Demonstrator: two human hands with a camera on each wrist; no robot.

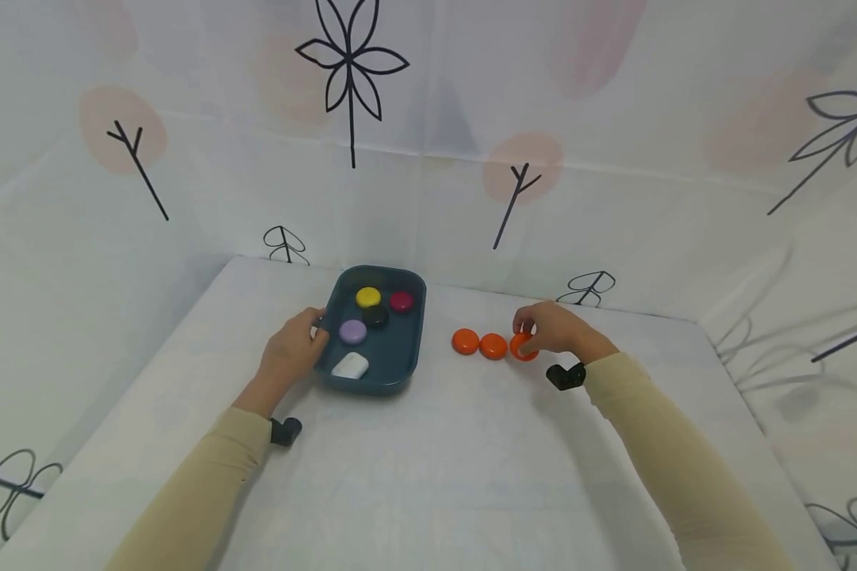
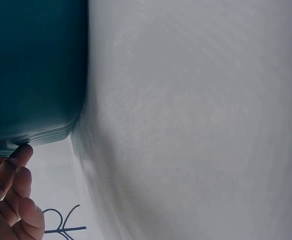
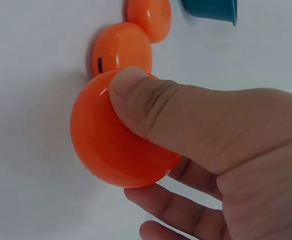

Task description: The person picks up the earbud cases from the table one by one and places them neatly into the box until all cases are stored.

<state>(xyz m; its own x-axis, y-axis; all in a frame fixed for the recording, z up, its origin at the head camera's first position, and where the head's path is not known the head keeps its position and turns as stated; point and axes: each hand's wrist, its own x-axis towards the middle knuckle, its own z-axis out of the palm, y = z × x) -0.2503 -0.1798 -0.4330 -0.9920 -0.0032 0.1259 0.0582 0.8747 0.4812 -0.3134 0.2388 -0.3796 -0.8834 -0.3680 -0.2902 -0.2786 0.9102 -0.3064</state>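
Observation:
My left hand [image 1: 293, 349] grips the left rim of a dark teal tray [image 1: 394, 358]; in the left wrist view its curled fingers [image 2: 19, 156] touch the tray's edge. My right hand [image 1: 559, 327] pinches a glossy orange disc-shaped case [image 3: 100, 137], thumb on its face and fingers behind it. Beside it, in a row toward the tray, lie a second orange case [image 1: 493, 346] and a third orange case [image 1: 466, 342]. A dark slot shows on the second one's side in the right wrist view.
Inside the tray lie a yellow disc [image 1: 367, 297], a red disc [image 1: 401, 301], a black disc [image 1: 375, 316], a purple disc [image 1: 353, 332] and a white rounded piece [image 1: 351, 365]. The white table [image 1: 457, 476] meets a patterned cloth backdrop [image 1: 428, 159] behind.

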